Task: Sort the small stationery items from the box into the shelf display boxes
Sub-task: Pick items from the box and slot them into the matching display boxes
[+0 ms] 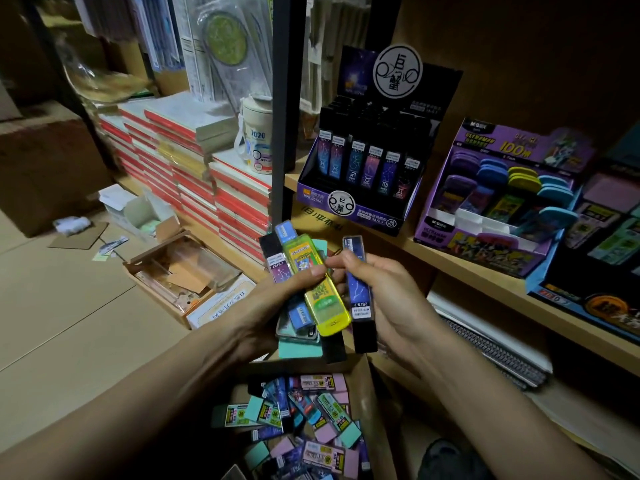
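On my screen the shelf (433, 252) runs ahead on the right. It carries a dark display box (363, 202) full of upright lead cases, with a purple display box (491, 216) just beside it. A black post (282, 133) rises at the shelf's left end, right behind the hands. Left of it I see stacks of red-edged notebooks (207, 188) with a mug (256, 140) standing on them. Below the wrists, the cardboard box (379, 417) holds a loose jumble of small packs (304, 420).

The left hand (277, 299) curls round a fanned bundle of cases, thumb pressed on the yellow case (322, 292) on top. The right hand (391, 299) pinches a dark lead case (360, 296) between thumb and fingers, held upright just beside the bundle, in front of the shelf edge.
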The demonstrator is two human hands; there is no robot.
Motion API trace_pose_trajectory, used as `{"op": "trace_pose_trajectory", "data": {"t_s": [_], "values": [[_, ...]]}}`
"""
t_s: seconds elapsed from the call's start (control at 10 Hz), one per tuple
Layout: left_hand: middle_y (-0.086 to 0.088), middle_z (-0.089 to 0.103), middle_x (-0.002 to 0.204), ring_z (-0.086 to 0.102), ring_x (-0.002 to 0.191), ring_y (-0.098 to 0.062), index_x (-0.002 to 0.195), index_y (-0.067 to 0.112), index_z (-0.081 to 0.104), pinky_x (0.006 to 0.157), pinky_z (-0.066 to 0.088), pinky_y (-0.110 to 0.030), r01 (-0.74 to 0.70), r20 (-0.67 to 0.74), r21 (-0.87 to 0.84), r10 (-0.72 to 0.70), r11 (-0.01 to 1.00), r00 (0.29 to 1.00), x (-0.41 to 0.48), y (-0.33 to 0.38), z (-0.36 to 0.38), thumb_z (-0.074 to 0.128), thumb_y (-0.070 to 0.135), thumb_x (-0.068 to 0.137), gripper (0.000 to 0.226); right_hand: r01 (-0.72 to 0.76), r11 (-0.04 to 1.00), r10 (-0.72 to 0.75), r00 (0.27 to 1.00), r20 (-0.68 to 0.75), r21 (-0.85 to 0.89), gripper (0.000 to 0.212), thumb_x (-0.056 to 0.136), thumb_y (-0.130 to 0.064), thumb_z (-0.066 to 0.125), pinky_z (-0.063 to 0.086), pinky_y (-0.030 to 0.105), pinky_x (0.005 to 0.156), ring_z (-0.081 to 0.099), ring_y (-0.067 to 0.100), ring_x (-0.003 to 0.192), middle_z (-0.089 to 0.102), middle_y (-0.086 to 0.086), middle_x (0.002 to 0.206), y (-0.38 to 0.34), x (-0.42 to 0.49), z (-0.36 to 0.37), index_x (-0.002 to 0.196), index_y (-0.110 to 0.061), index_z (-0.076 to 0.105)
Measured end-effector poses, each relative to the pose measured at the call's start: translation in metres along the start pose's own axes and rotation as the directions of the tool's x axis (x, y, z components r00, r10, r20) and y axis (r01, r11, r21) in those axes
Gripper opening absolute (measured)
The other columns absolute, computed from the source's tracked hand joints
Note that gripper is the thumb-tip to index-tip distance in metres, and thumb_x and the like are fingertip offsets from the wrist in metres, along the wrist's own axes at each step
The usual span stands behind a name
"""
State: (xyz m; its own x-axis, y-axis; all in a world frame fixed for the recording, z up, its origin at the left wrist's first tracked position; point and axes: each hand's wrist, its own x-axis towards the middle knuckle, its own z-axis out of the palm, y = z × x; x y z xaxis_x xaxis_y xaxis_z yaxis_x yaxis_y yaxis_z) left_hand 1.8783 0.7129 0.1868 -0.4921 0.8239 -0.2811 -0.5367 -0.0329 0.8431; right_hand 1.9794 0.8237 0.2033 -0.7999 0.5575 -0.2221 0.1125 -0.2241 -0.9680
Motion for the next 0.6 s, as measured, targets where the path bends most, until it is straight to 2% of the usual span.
{"op": "trace_pose_trajectory", "data": {"t_s": [0.1,0.2,0.3,0.4,0.5,0.6], "values": [[-0.01,0.074,0.091,0.072,0.077,-0.023,0.088,0.014,0.077,0.061,0.06,-0.033,-0.058,0.072,-0.048,0.061,0.997,0.996,0.002,0.003,-0.003,0.064,0.022,0.072,0.022,-0.031,0.996,0.027,0.999,0.041,0.087,0.024,0.098,-0.014,0.043,0.049,0.02,0.057,0.056,0.009,0.062,0.057,0.003,0.074,-0.008,0.001,-0.008,0.099,-0.006,0.065],[-0.005,0.076,0.083,0.073,0.072,-0.019,0.076,0.022,0.079,0.055,0.057,-0.025,-0.113,0.06,-0.041,0.116,0.993,0.991,0.007,0.002,-0.009,0.065,0.02,0.073,0.014,-0.084,0.99,0.069,0.99,0.125,0.118,0.027,0.094,0.001,0.04,0.049,0.02,0.06,0.058,0.011,0.069,0.06,0.006,0.083,-0.013,0.0,-0.013,0.112,-0.001,0.06],[-0.011,0.075,0.087,0.073,0.074,-0.024,0.093,0.014,0.069,0.057,0.057,-0.029,-0.098,0.011,-0.074,0.099,0.992,0.995,0.009,0.006,-0.014,0.069,0.022,0.068,0.026,-0.067,0.996,0.055,0.985,0.161,0.065,0.027,0.096,0.001,0.04,0.056,0.026,0.076,0.067,0.017,0.087,0.068,0.01,0.098,-0.013,-0.002,-0.016,0.118,0.001,0.055],[-0.012,0.075,0.088,0.073,0.074,-0.025,0.099,0.012,0.064,0.056,0.057,-0.03,-0.109,0.015,-0.079,0.111,0.991,0.994,0.008,0.009,-0.017,0.069,0.021,0.068,0.032,0.005,0.999,0.0,0.986,0.169,-0.032,0.024,0.097,-0.014,0.047,0.058,0.025,0.068,0.07,0.019,0.09,0.071,0.006,0.106,-0.013,-0.006,-0.018,0.119,-0.008,0.053],[-0.01,0.075,0.093,0.073,0.079,-0.025,0.103,0.014,0.064,0.059,0.058,-0.031,-0.134,0.01,-0.075,0.135,0.988,0.991,0.007,0.012,-0.018,0.069,0.021,0.07,0.035,0.04,0.976,-0.015,0.993,0.118,-0.214,0.023,0.097,-0.03,0.047,0.047,0.021,0.044,0.061,0.015,0.049,0.073,0.009,0.086,-0.012,-0.01,-0.021,0.107,-0.011,0.055],[-0.007,0.076,0.09,0.073,0.08,-0.023,0.099,0.015,0.065,0.059,0.058,-0.03,-0.178,-0.018,-0.058,0.177,0.982,0.984,0.008,0.014,-0.022,0.068,0.021,0.071,0.028,0.036,0.964,-0.023,0.998,0.053,-0.263,0.025,0.098,-0.032,0.045,0.036,0.018,0.041,0.042,0.008,0.039,0.07,0.007,0.07,-0.009,-0.009,-0.024,0.105,-0.013,0.059]]}}
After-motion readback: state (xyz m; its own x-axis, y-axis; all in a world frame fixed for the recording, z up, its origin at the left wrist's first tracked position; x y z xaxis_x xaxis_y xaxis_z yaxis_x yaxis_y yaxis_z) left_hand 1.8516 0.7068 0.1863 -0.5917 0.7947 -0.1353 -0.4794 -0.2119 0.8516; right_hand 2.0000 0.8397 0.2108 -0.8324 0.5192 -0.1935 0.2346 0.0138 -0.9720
